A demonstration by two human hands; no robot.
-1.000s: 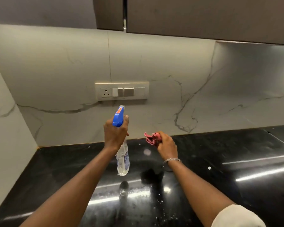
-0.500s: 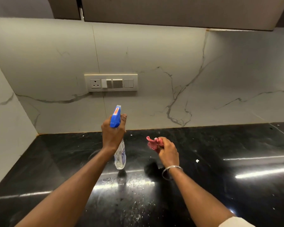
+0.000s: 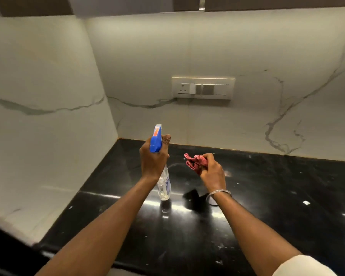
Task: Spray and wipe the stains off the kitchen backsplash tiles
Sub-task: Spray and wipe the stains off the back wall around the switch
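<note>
My left hand grips a clear spray bottle with a blue trigger head, held upright above the counter with its nozzle facing the back wall. My right hand holds a crumpled red cloth just to the right of the bottle. The white marble backsplash tiles with grey veins rise behind the counter and along the left wall. Both hands are short of the tiles and touch neither wall.
A black glossy countertop with white specks lies under my hands. A switch and socket plate is set in the back wall above the cloth. Dark upper cabinets run along the top edge.
The view has swung left toward the corner, so the switch plate now sits right of centre. Both hands keep the bottle and cloth in much the same pose.
</note>
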